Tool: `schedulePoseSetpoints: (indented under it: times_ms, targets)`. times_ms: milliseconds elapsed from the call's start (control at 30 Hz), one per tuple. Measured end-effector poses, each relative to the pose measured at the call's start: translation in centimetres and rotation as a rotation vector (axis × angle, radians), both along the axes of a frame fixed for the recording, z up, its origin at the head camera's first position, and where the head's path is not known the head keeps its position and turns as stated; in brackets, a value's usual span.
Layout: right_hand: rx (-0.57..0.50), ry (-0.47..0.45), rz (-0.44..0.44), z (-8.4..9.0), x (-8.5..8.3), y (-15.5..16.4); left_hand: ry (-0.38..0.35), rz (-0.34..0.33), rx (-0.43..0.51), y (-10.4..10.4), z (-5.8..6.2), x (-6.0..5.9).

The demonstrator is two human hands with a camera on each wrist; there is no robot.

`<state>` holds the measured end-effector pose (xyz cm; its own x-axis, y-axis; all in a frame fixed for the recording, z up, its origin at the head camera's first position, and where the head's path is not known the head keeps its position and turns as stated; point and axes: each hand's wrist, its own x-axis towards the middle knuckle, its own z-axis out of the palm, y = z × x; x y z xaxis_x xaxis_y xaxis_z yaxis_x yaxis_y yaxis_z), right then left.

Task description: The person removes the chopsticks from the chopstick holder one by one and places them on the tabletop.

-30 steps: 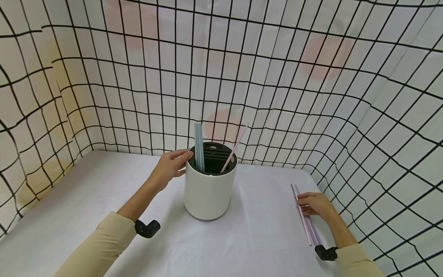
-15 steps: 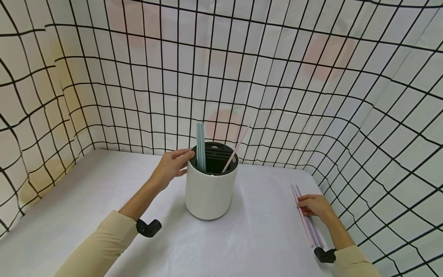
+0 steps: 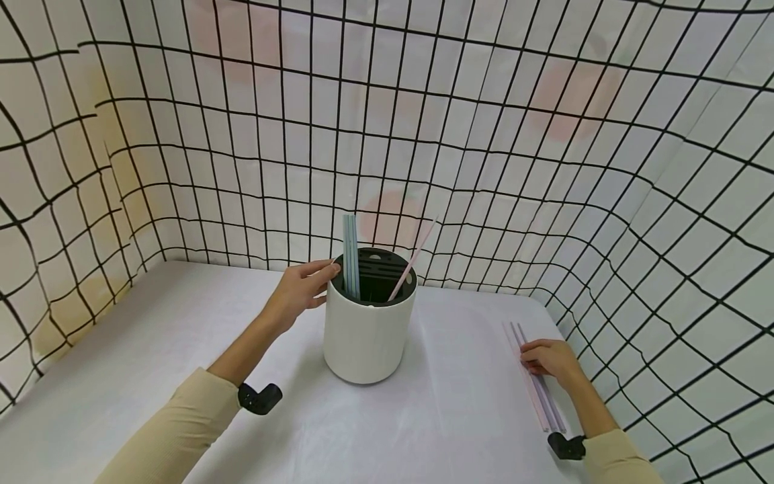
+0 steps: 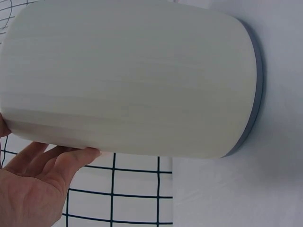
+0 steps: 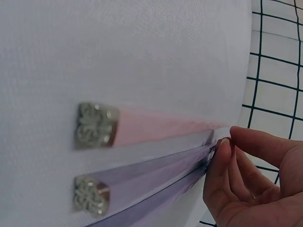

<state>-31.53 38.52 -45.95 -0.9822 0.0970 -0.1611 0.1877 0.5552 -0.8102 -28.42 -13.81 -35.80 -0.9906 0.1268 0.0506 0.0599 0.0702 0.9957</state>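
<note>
A white cylindrical utensil holder (image 3: pixel 365 343) with a black slotted insert stands upright on the table. Several pale blue chopsticks (image 3: pixel 351 252) lean in its left side, and one pink chopstick (image 3: pixel 416 255) slants out at the right. My left hand (image 3: pixel 297 290) holds the holder by its left rim; in the left wrist view some fingers lie against its white wall. Far to the right, my right hand (image 3: pixel 551 357) pinches a purple chopstick (image 5: pixel 156 172) between thumb and fingertips. Beside it on the table lies another pink chopstick (image 5: pixel 151 125) with a silver patterned end. More purple chopstick lies close alongside.
A black wire grid (image 3: pixel 375 148) backed by white cloth rises behind the table and along both sides. The right hand works close to the right grid wall. White cloth covers the table (image 3: pixel 459 403).
The pink chopstick by my right hand has shifted left at its far end, apart from the purple ones. My right fingers have drawn in on the purple. The left hand stays on the holder.
</note>
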Motion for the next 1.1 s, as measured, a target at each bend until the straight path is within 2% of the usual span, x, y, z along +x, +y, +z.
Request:
schedulePoseSetpoints:
  times_ms: [167,300,533,700,933,1100]
  targets:
    - [0.015,0.025,0.002,0.9,0.1,-0.5,0.0,0.0,0.007,0.0,0.0,0.0]
    - [0.027,0.061,0.016,3.0,0.4,-2.3,0.001,0.001,0.001,0.0,0.1,0.0]
    - [-0.059,0.126,0.13,8.8,0.8,-7.8,0.002,-0.002,0.0,0.0,0.1,0.1]
    - [-0.153,0.18,0.209,12.1,1.1,-12.2,0.002,-0.002,-0.007,0.0,0.1,0.2]
    - [-0.22,0.212,0.284,15.5,1.7,-17.8,0.003,-0.005,-0.004,0.0,0.0,0.1]
    - [-0.241,0.206,0.323,17.0,2.1,-20.9,0.001,-0.006,-0.003,0.0,0.1,0.2]
